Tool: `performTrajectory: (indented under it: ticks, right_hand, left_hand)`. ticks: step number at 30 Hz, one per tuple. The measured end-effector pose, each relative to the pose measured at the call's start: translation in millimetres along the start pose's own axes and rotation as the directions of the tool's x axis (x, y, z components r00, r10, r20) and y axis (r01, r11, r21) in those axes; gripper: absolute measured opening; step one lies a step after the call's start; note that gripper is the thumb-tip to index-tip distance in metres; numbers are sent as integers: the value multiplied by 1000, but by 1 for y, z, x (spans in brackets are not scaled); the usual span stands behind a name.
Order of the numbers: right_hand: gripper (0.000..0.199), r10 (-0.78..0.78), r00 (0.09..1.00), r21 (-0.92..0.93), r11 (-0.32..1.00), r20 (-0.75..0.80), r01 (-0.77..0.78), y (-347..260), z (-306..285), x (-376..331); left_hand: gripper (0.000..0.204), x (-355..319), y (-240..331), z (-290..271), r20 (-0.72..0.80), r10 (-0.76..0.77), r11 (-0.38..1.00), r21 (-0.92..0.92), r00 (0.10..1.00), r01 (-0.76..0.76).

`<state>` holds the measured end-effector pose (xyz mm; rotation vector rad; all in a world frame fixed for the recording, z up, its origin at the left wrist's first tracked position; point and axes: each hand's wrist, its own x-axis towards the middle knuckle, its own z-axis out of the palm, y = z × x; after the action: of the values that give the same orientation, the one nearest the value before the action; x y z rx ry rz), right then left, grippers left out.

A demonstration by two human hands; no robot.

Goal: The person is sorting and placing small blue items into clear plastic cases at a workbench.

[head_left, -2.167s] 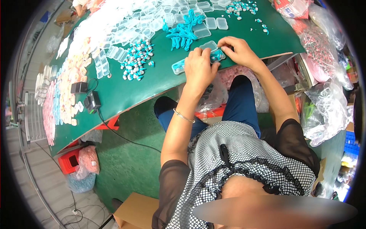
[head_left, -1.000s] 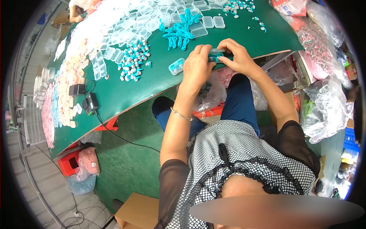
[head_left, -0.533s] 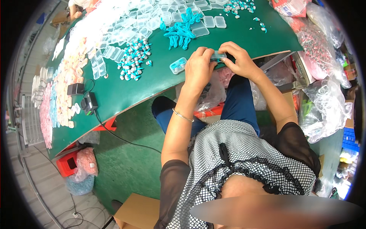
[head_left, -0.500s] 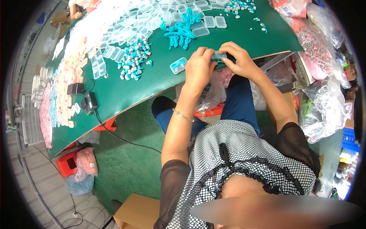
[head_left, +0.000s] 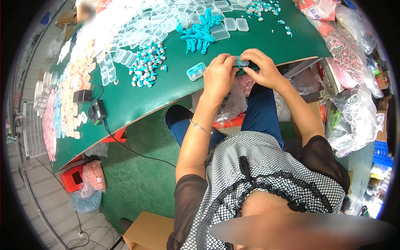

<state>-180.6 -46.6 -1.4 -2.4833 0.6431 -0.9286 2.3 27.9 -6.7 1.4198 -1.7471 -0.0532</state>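
Between my two hands, close to the table's near edge, is a small clear plastic case (head_left: 240,62) with something teal inside. My left hand (head_left: 220,75) grips its left end with thumb and fingers. On its right end, the fingers and thumb of my right hand (head_left: 263,68) close around the case. Just left of my left hand lies another clear case (head_left: 196,71) holding teal cord and small pieces. Beyond my hands rests a bundle of teal cords (head_left: 201,33). A heap of teal-and-grey earplugs, as they appear (head_left: 146,64), lies farther left.
Many clear cases (head_left: 156,23) cover the far side of the green table (head_left: 175,89). Black adapters (head_left: 97,111) with a cable sit at the left, beside rows of peach pieces (head_left: 79,96). Plastic bags (head_left: 350,121) crowd the right side. Another person's blurred hand (head_left: 86,13) is far left.
Both hands stay at the same spot with the case, with only slight finger shifts. At the far left, the other person's hand has moved a little.
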Motion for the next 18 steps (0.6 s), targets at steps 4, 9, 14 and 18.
performTrajectory:
  ticks: [4, 9, 14, 18]
  right_hand:
    - [32, -29, 1000, 0, 1000, -9, 29, 1, 2, -1]
    - [27, -24, 996, -38, 999, -88, 21, 0, 8, -2]
    - [24, -36, 989, -82, 996, -141, 24, -5, 13, 0]
    - [24, -16, 981, -154, 988, -194, -14, -7, 19, 1]
  left_hand:
    - [29, -1, 0, 0, -25, 24, 1000, -2, 999, -24]
    - [28, -1, 1, 1, -12, 6, 1000, -16, 1000, -6]
    - [30, -2, -1, 3, -45, 24, 1000, -17, 999, -24]
    - [33, -2, 1, 4, -33, -23, 999, -28, 999, 22]
